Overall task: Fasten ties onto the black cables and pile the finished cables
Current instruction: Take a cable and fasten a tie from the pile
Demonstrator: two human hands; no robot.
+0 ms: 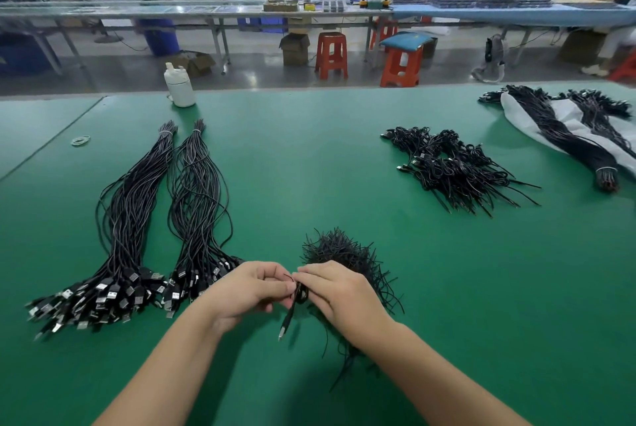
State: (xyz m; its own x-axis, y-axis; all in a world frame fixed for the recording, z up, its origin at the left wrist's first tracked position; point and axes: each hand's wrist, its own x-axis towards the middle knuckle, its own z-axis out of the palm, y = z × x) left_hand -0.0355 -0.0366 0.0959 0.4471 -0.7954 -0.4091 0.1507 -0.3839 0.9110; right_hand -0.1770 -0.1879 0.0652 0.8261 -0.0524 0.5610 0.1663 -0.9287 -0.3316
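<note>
My left hand and my right hand meet near the front of the green table, both pinching one coiled black cable. Its USB plug hangs down below my fingers. A thin black tie loops over the coil between my fingertips. Behind my right hand lies a heap of loose black ties. Two long bundles of untied black cables stretch along the left, plugs toward me. A pile of tied cables sits at the right.
A white bottle stands at the table's far edge. Rubber bands lie far left. More cable bundles on a white bag occupy the far right. Beyond the table are red stools, boxes, benches and people working.
</note>
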